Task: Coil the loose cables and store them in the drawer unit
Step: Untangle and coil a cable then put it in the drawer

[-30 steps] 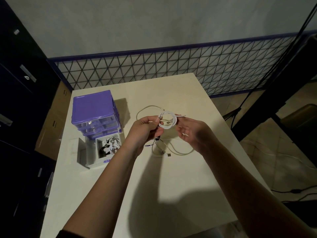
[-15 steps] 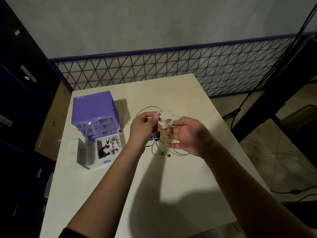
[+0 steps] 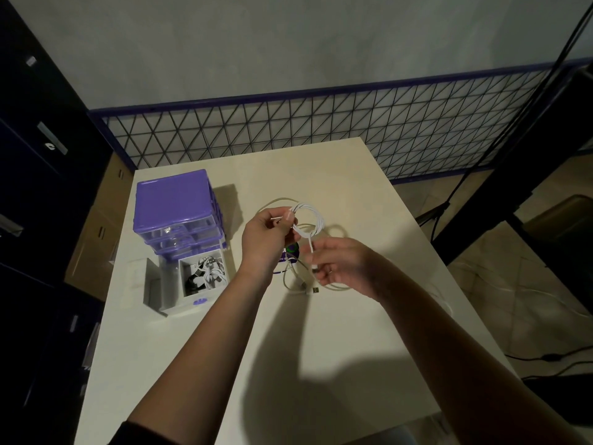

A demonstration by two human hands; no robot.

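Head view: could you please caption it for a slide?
Left hand holds a white cable coil; right hand pinches its tail, open drawer waiting.

1. Only one view here, a head-worn wide-angle cam, so there's no second angle to overlap with.
2. It sits above the near edge of the table [image 3: 321, 364] and looks forward and steeply down, with both forearms running up from the bottom of the frame.
3. It's pretty close in: the left hand [image 3: 266, 239] and right hand [image 3: 343, 264] land about mid-frame, above the tabletop.
4. The far side faces a wall [image 3: 288, 43] with a wire grid panel [image 3: 321, 130] along its base.
5. The wide lens bends the edges, pulling in a dark cabinet [image 3: 38, 155] on the left and floor [image 3: 529, 284] on the right.
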